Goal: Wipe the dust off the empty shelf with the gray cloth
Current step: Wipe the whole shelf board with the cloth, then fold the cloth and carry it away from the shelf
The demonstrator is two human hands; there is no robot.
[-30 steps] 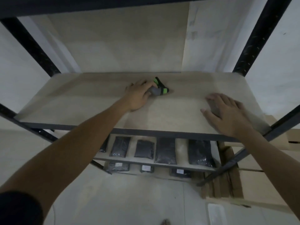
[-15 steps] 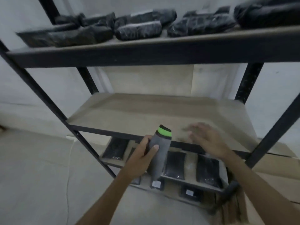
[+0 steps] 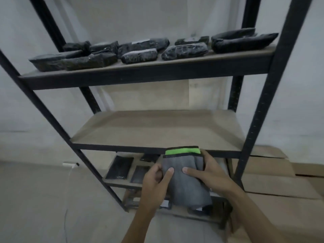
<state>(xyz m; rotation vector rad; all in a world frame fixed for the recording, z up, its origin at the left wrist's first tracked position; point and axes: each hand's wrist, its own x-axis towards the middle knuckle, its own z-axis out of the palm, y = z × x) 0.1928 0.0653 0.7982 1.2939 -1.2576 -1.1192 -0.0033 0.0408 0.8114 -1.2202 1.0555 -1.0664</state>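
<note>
Gray cloth (image 3: pixel 184 179) is pinched from both sides, the left hand (image 3: pixel 156 181) thumb and the right hand (image 3: pixel 208 174) thumb pressed on its face with fingers curled behind, held in front of and below the empty shelf (image 3: pixel 157 130), clear of it. Its long axis runs near upright, green band uppermost and toward the shelf. Judged: preparation step, wiping not begun; next, raise the cloth and lay it flat on the board.

Cloth (image 3: pixel 185 179) held before the empty shelf (image 3: pixel 157 130), packages (image 3: pixel 138 50) on the shelf above — more below.
</note>
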